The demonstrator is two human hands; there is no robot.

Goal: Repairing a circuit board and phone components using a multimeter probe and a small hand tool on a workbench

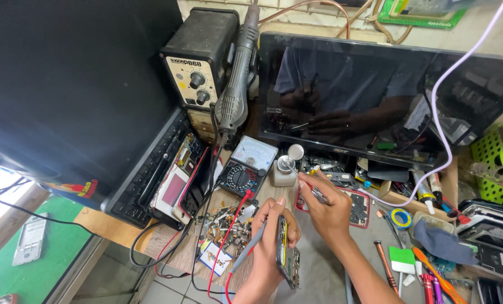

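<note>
Clearly the thin, rigid, opened black smartphone, low at six o'clock above the desk, is light and fragile, so the left hand clasps its edges while right-hand fingers pinch slim metal tweezers.

A cluttered brown wooden workbench stands against a pale wall. Daylight falls on the green floor surface at lower left
</note>
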